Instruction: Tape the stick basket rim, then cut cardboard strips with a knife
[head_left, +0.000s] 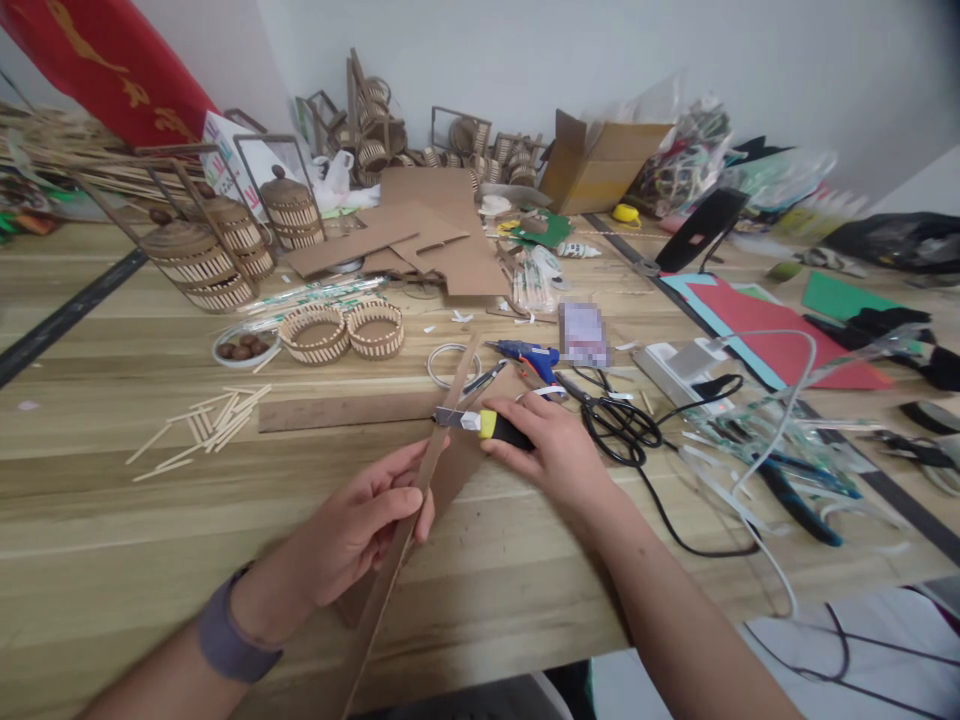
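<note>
In the head view my left hand (375,520) is closed around a long narrow cardboard strip (405,505), thumb on top. The strip slants from the lower edge up toward the middle of the table. My right hand (547,440) grips a yellow-and-black utility knife (489,425). Its blade lies across the strip, just above my left fingers. Below the strip a larger piece of cardboard (459,470) rests on the wood, partly hidden. Another flat cardboard strip (345,410) lies to the left of the blade.
Loose sticks (206,425) lie at left, behind them two round stick-walled baskets (315,335) and a bowl of brown balls (244,348). A blue glue gun (529,355), black scissors (592,405) and a power strip (679,375) with cables are at right. Lidded baskets (199,265) and cardboard sheets (442,230) stand farther back.
</note>
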